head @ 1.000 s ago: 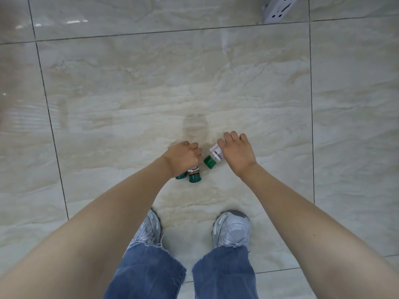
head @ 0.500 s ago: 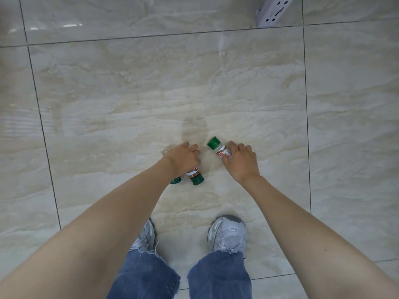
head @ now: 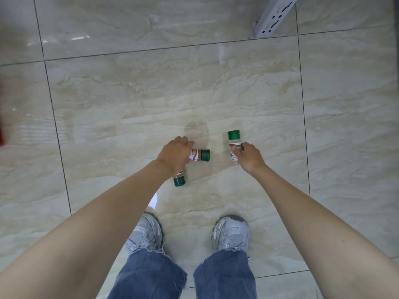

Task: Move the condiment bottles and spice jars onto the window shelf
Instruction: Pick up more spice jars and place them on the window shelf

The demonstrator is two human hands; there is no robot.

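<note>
I see my right hand [head: 248,157] curled around a green-capped spice jar [head: 234,146], cap pointing to twelve o'clock. My left hand [head: 176,154] grips two more jars, one cap [head: 205,155] toward three o'clock, the other [head: 179,181] toward six. All hang over the marble floor [head: 129,100], my grey sneakers [head: 232,234] at six o'clock.

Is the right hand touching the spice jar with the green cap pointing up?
Touching. The head view shows the right hand with its fingers wrapped around the spice jar below its green cap.

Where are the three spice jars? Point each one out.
Right jar [head: 234,145], head view, on its label below the cap.
Upper left jar [head: 200,155], head view, on its neck.
Lower left jar [head: 179,181], head view, on its cap.
</note>
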